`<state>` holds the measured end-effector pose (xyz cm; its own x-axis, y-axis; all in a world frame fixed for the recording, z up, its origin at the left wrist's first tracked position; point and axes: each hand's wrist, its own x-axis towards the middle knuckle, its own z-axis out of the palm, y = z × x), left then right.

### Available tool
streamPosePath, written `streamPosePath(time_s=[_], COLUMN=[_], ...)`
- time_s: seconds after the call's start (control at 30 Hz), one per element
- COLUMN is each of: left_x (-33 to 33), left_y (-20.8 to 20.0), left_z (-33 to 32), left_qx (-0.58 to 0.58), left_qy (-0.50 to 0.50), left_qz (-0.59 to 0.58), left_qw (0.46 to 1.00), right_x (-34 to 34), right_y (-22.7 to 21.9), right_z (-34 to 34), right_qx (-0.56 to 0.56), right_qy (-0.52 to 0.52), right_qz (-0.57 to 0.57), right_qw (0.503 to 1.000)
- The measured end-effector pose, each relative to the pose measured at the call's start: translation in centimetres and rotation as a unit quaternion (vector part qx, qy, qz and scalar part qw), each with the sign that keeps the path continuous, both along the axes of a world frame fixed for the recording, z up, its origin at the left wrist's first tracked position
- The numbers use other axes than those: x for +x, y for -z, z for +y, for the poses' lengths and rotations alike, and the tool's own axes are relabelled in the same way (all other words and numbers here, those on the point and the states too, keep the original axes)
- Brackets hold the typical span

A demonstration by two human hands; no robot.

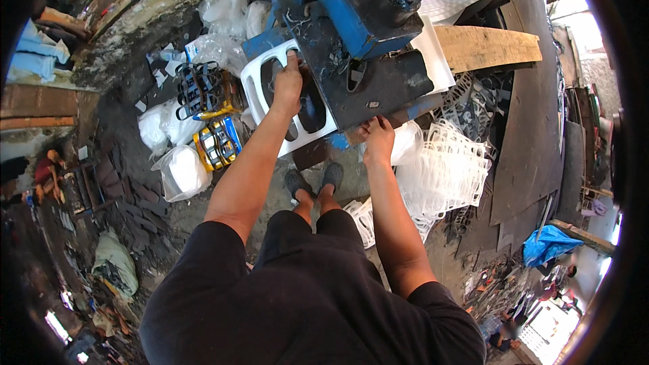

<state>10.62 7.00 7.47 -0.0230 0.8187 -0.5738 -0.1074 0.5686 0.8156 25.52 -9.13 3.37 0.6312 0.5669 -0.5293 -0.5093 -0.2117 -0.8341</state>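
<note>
White sheet (308, 140) with long rounded openings lies flat at the left end of the desk (399, 82), just beside its dark top. The left hand (288, 89) is laid over the larger opening, a fingertip reaching the far rim; whether it grips the rim, I cannot tell. The right hand (378, 138) is at the near edge of the desk, right of the sheet, with fingers curled in; whether they pinch anything is not clear. A blue machine (336, 7) rises on the far side, its arm over the desk. On the floor to the left sit a yellow-and-blue bundle (216, 143) and a white bag (184, 172). To the right are a pile of white cut-out sheets (449, 176) and, farther away, a wooden board (488, 47).
</note>
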Motion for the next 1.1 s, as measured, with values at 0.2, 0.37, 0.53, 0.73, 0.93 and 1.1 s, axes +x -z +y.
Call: streamPosePath(time_s=[0.2, 0.37, 0.53, 0.73, 0.93, 1.1], left_x=[1.4, 2.3, 2.8, 2.5, 1.9, 3.1], left_y=[0.5, -0.7, -1.0, 1.0, 0.6, 3.0], left_z=[1.6, 1.8, 1.3, 0.9, 0.7, -0.5], left_qx=[0.02, 0.002, -0.025, 0.001, 0.03, 0.021], left_qy=[0.051, 0.075, 0.047, 0.032, 0.03, -0.03], left_qz=[-0.226, -0.323, -0.341, -0.353, -0.364, -0.207], left_qw=[0.973, 0.943, 0.939, 0.935, 0.93, 0.978], right_x=[3.7, 6.0, 11.9, 16.1, 21.5, 24.9], right_y=[1.5, 2.1, 2.5, -38.4, -44.8, -42.4], right_z=[1.8, 3.3, 1.0, 3.1, -6.6, -2.1], right_qx=[0.002, 0.001, -0.2, -0.054, -0.204, -0.284], right_qy=[-0.022, -0.012, -0.284, -0.093, -0.124, -0.153], right_qz=[-0.047, -0.059, -0.358, -0.682, -0.808, -0.779], right_qw=[0.999, 0.998, 0.867, 0.724, 0.538, 0.538])
